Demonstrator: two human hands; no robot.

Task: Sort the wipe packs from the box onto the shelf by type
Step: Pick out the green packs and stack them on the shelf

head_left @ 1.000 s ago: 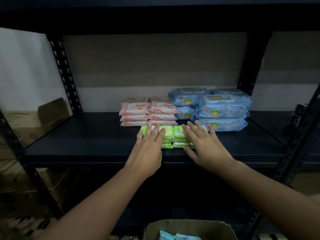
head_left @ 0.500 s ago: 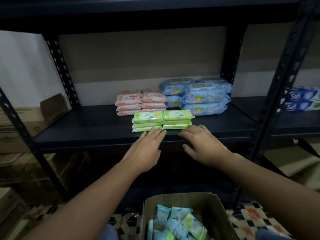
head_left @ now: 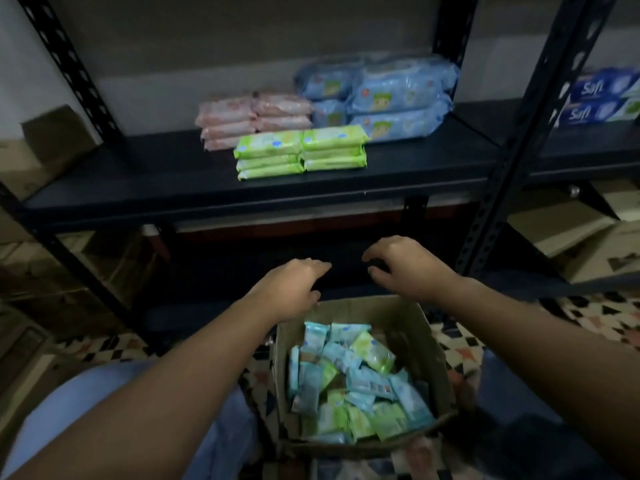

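On the dark shelf lie two stacks of green wipe packs at the front, pink packs behind them on the left and big blue packs behind on the right. Below, a cardboard box on the floor holds several small teal and green packs. My left hand hovers over the box's far left rim, fingers loosely extended, holding nothing. My right hand hangs above the box's far edge with fingers loosely curled, also holding nothing.
Black perforated shelf posts stand left and right. Blue-and-white boxes sit on the neighbouring shelf to the right. Cardboard cartons lie at the left and lower right. My knees flank the box on a patterned tile floor.
Both hands have drawn back from the green stacks on the shelf and dropped to just above the box. The view has tilted down, showing the box's contents.
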